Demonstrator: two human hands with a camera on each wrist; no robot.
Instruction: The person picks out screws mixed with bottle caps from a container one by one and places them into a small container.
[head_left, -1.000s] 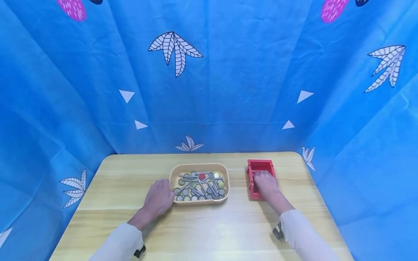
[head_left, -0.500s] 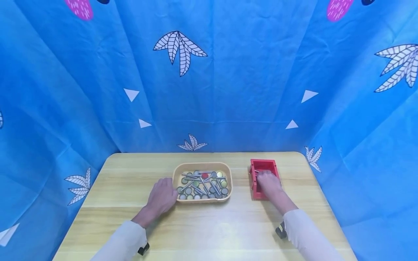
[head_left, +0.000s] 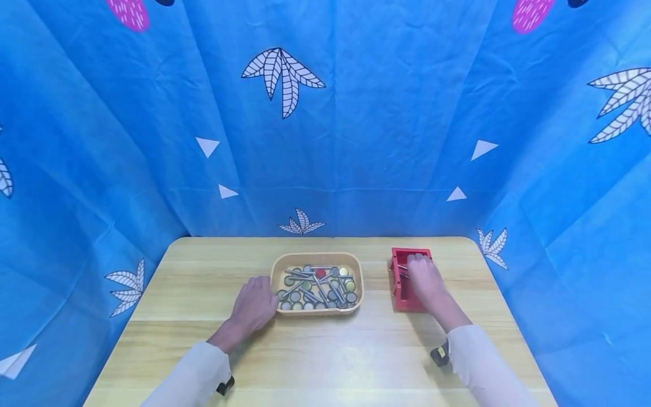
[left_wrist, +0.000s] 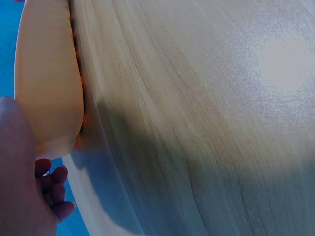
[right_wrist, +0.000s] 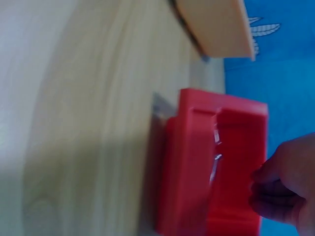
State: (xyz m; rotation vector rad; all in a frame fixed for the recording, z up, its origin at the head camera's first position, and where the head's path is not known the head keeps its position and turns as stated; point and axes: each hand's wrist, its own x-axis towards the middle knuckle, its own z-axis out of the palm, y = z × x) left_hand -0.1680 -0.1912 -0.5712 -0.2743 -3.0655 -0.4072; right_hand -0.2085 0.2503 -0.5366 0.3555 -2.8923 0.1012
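Observation:
My left hand grips the left end of a tan plastic tray, its thumb at the rim near the front corner. In the left wrist view the curled fingers show past the end of the tray wall. Inside the tray lie several silvery metal rods, like bolts, among round cap-like discs, one of them red. Over the red box hangs my right hand, fingers loosely curled, with nothing visible between them in the right wrist view. A few shiny rods lie along the box's left inside.
The wooden table has rounded back corners. Blue printed curtains stand around its back and sides. A span of tabletop separates the tray from the red box, and a small black device sits at the right wrist.
My right hand has risen from inside the red box and shifted slightly right and back, uncovering more of the box's inside. The left hand stays at the tray. The head view has shifted slightly.

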